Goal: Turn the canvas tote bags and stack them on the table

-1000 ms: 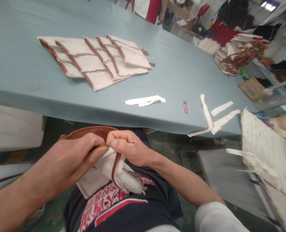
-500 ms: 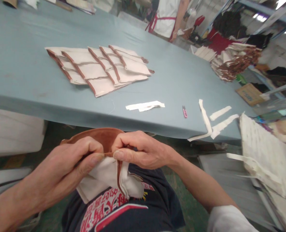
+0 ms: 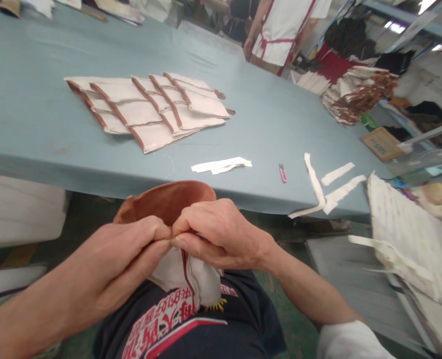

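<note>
A cream fabric piece with a brown lining and brown edging, like a small pouch [image 3: 166, 199], is held up before my dark printed apron. My left hand [image 3: 138, 249] pinches its edge between thumb and fingers. Right beside it, my right hand [image 3: 209, 234] pinches the same edge, so the fingertips of both hands meet. The brown inside faces the table, while the cream side with a brown seam hangs below my hands. My fingers hide the gripped part of the edge.
On the blue-green table [image 3: 93, 164] lie several overlapping cream pieces with brown edging [image 3: 149, 107], white strips [image 3: 221, 164], pink-handled thread snips [image 3: 282, 173] and more strips [image 3: 314, 184]. A fabric stack [image 3: 359, 92] sits at the far right. A person in a white apron [image 3: 276, 35] stands across the table.
My left hand has moved right along the edge to meet my right hand. The pouch-like piece has risen slightly and shifted right. The person across the table has moved right.
</note>
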Available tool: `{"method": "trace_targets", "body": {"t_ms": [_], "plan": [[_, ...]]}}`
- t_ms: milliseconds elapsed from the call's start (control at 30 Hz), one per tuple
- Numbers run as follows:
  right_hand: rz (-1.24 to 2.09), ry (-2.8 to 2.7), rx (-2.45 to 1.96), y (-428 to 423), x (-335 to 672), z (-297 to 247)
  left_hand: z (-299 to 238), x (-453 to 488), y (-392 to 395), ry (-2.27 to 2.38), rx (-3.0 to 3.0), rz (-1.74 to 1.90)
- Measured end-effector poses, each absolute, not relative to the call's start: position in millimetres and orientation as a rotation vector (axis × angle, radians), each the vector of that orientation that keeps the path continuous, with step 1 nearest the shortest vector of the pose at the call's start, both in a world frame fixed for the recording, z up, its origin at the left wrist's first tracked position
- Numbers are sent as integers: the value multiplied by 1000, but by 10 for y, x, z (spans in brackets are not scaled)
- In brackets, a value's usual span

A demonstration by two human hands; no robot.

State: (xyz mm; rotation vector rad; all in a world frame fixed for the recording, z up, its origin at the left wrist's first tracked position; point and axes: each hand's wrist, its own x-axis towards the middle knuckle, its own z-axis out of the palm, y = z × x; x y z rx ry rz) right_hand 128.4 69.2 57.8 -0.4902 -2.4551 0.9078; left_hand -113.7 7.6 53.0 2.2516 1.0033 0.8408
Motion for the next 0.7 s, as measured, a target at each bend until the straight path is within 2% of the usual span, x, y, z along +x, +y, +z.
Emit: {"method": "trace_targets", "body": {"t_ms": [333, 500, 700], "plan": [[1263, -2261, -647, 608, 1134, 285, 282, -1070, -77, 1039, 1981, 964], [1078, -2262, -414, 729, 1236, 365, 342, -1114, -83, 1054, 2000, 1000], [903, -2382, -418, 749, 1379, 484, 368, -1172, 35, 1038, 1992, 948]]}}
